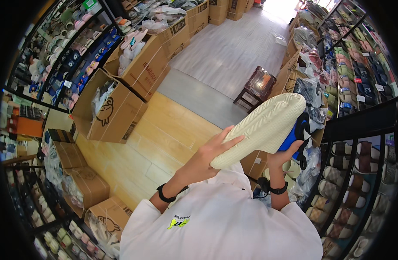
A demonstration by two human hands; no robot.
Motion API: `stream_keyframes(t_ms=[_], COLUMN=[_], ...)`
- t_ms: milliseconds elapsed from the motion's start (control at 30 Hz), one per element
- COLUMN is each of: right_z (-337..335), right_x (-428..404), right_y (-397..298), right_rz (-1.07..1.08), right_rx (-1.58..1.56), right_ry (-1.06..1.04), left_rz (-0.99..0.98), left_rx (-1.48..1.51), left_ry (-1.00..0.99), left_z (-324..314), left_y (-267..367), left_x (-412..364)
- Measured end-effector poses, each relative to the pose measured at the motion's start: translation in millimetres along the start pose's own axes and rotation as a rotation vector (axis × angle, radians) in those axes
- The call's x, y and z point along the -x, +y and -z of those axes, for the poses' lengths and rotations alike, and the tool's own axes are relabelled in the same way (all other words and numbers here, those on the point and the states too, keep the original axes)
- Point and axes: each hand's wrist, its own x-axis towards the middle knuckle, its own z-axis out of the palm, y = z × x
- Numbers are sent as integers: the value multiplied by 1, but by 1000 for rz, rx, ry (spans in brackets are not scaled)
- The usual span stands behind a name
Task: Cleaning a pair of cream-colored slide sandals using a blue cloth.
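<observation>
A cream slipper (pixel 260 130) is raised in front of me, its patterned sole turned towards the camera. My left hand (pixel 215 152) is closed on one end of it, two fingers lying across the sole. Next to its wider end is a blue slipper (pixel 288 138) with black and white parts, largely hidden behind the cream one. My right hand (pixel 285 154) grips this blue piece from below, thumb across it. Whether the blue and cream pieces are joined cannot be told. Each wrist wears a black band.
Open cardboard boxes (pixel 121 113) with bagged footwear line the left side. A dark wooden stool (pixel 259 83) stands ahead, near more boxes on the right. Racks of slippers (pixel 345 182) rise on both sides. Wood-look floor (pixel 166 130) shows between the boxes.
</observation>
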Motion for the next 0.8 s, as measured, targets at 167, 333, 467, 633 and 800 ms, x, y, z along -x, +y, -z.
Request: stream_keyframes(t_ms=[167,333,467,633,800], right_z=[-8,3,-50,-84,-89], right_x=[0,-23,-25,-35,-25], right_y=[14,28,-2,-30,-40], right_rz=[77,149,466,880,986], right_rx=[133,437,678,898,934], right_ry=[-30,-52,-358,-639,-761], left_rz=[201,260,283,471,512], left_rx=[284,396,448,589,707], left_ry=[105,164,290,303,369], left_z=[8,10,6,3,-6], left_y=[-3,-10,-22,-22,-30], left_x=[8,19,31,37,34])
